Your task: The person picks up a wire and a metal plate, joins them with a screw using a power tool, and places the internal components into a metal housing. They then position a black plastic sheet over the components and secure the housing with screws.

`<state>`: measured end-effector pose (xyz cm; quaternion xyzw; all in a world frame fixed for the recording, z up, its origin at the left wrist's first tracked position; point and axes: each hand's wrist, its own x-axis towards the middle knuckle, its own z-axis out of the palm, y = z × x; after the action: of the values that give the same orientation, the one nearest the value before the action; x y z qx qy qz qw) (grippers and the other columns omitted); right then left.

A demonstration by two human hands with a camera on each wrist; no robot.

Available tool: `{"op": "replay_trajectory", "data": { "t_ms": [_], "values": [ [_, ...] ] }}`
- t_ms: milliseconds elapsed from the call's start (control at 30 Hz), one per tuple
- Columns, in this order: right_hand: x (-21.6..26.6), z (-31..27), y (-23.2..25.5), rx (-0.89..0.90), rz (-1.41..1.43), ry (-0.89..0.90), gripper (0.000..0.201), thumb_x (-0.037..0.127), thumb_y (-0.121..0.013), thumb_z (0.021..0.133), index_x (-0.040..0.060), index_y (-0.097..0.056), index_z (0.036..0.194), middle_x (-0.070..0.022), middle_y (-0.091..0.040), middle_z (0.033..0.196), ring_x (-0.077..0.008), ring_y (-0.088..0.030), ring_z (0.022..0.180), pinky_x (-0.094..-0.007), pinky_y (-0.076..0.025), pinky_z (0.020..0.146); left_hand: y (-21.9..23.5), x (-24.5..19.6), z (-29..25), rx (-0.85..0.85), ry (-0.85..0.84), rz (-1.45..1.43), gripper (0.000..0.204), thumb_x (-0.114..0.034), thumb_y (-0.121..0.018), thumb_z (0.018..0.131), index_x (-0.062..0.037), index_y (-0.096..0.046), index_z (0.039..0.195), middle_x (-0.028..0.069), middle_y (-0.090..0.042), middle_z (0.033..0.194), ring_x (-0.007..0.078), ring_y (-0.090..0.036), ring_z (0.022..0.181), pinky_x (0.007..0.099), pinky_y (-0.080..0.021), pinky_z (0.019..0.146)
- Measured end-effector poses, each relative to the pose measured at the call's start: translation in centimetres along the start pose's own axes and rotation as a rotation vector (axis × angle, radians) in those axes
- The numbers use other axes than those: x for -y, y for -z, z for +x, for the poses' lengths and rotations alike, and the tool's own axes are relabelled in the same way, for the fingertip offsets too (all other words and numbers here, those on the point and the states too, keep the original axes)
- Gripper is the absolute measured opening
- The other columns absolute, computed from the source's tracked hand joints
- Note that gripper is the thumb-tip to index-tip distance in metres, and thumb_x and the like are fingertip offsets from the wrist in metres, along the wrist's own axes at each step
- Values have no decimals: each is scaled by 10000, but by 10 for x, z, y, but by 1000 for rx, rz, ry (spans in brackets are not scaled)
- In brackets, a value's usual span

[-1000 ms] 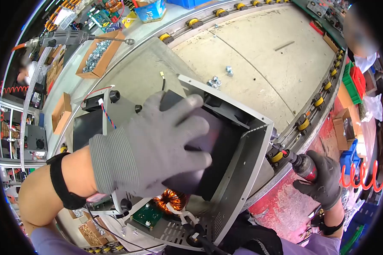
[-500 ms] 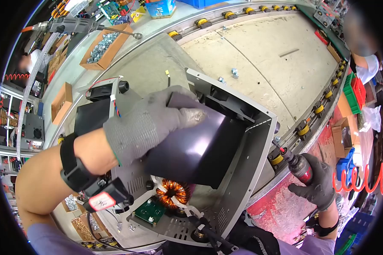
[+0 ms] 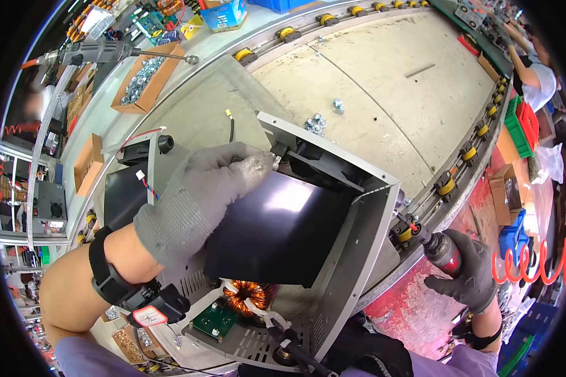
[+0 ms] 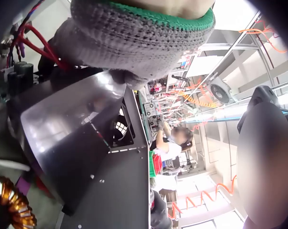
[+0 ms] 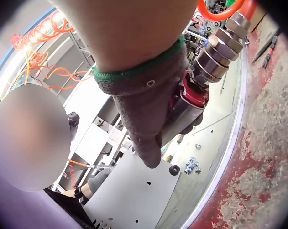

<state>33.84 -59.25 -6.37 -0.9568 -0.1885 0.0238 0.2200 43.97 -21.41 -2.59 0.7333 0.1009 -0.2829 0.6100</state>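
My left gloved hand [image 3: 204, 195] pinches the upper left edge of a glossy black sheet [image 3: 277, 232], its fingertips beside the fan end of a grey metal case [image 3: 365, 251]. Tilted inside the case, the sheet [image 4: 62, 124] covers part of the interior; a copper coil [image 3: 248, 296] and green circuit board [image 3: 214, 320] show below it. The left glove [image 4: 129, 47] hides its fingertips in the left wrist view. Right of the case, my right hand [image 3: 468, 270] grips a red and black power driver [image 3: 443, 252], also visible as a metal-bodied tool [image 5: 182, 112] in the right wrist view.
Rollers [image 3: 446, 186] edge the worktable. Loose fasteners [image 3: 316, 123] lie beyond the case, and a second case [image 3: 129, 188] stands left. A carton of fasteners [image 3: 146, 81] and a hanging driver [image 3: 100, 53] are upper left; another person [image 3: 538, 78] is far right.
My left hand has gone from spread over the sheet to pinching its edge, then shifted toward the fan end. The sheet sits flatter across the case. My right hand still holds the driver.
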Motion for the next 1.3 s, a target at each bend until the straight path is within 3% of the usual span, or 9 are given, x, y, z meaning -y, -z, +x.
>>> {"op": "replay_trajectory", "data": {
  "t_ms": [67,300,367,500,600,667,900,1300],
  "values": [
    [0,-3,-1,-7,32,-28,701,260,-882,526,33,-585,1119,-134,-670,831,-326,-657,706,-384,-516,646,3,-3,4,30,-55,151,364,-327,-587,934,-18,-607,1125,42,-633,979,102,-595,891,262,-477,806],
    [7,0,1,-9,18,-48,706,289,-877,532,39,-591,1127,-137,-672,833,-343,-657,728,-399,-516,665,-2,-1,4,34,-60,135,383,-327,-580,941,-6,-594,1150,45,-638,990,102,-598,891,265,-486,808],
    [11,4,4,29,-34,-55,706,296,-873,534,44,-592,1130,-133,-667,825,-348,-653,738,-407,-510,671,-3,4,4,75,-54,-27,361,-297,-606,927,-12,-597,1147,52,-641,1005,106,-603,891,262,-488,810],
    [14,8,6,35,-55,-26,706,288,-874,531,48,-590,1132,-129,-661,814,-346,-650,737,-407,-503,668,5,14,7,74,-22,-61,343,-278,-632,909,-12,-609,1124,62,-640,1030,114,-607,903,255,-484,823],
    [13,6,6,2,-39,-9,700,281,-873,530,49,-590,1126,-130,-661,817,-347,-649,731,-407,-502,663,6,16,2,88,-109,20,366,-323,-632,907,-12,-618,1099,60,-641,1027,123,-609,900,261,-482,831],
    [15,7,8,21,-39,-30,702,274,-873,533,48,-583,1131,-131,-663,824,-346,-650,724,-405,-503,660,2,9,-5,130,-320,77,414,-381,-602,919,-6,-622,1093,60,-644,1006,131,-612,886,278,-485,832],
    [10,15,1,-26,-64,35,729,260,-872,530,42,-562,1154,-138,-669,838,-345,-651,714,-400,-505,644,15,3,8,36,-44,48,483,-439,-553,933,6,-636,1099,83,-654,1018,140,-611,893,285,-483,840],
    [-7,37,6,-66,-286,112,772,282,-863,496,44,-569,1169,-126,-649,853,-325,-632,730,-412,-482,656,15,2,20,71,-77,-135,431,-414,-572,923,-14,-626,1072,67,-648,986,134,-614,876,283,-482,809]
  ]
}}
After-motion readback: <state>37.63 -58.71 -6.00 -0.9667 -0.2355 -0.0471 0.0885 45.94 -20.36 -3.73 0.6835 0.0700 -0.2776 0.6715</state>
